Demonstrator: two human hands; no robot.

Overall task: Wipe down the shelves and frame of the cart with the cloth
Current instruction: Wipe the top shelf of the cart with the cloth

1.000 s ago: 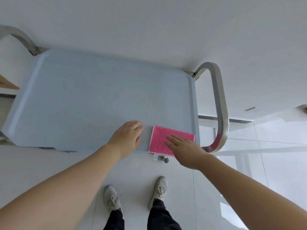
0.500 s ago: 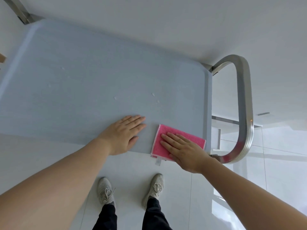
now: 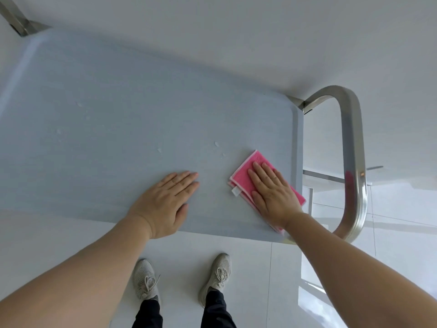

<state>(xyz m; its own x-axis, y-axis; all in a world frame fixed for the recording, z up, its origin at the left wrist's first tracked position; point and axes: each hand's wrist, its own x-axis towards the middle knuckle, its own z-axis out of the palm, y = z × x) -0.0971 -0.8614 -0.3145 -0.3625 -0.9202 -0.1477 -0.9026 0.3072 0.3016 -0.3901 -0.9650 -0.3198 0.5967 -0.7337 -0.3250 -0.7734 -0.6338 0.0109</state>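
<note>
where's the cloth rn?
Head view: pink cloth lies flat under the right hand, near the top shelf's right edge, beside the steel handle.

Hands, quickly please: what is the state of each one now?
Left hand: open, flat on the top shelf, holding nothing.
Right hand: open, fingers straight, pressing the pink cloth onto the shelf.

Top shelf point(image 3: 118, 114) of cart: left end cut off by the picture's edge. Far-left frame post point(image 3: 16, 22) only partly in view at the top corner. Lower shelves hidden under the top shelf. Pink cloth point(image 3: 243, 176): middle and near part covered by right hand point(image 3: 272, 192). Small white tag point(image 3: 236, 191) on cloth too small to read. Person's legs point(image 3: 184, 311) cut off at the bottom edge.
</note>
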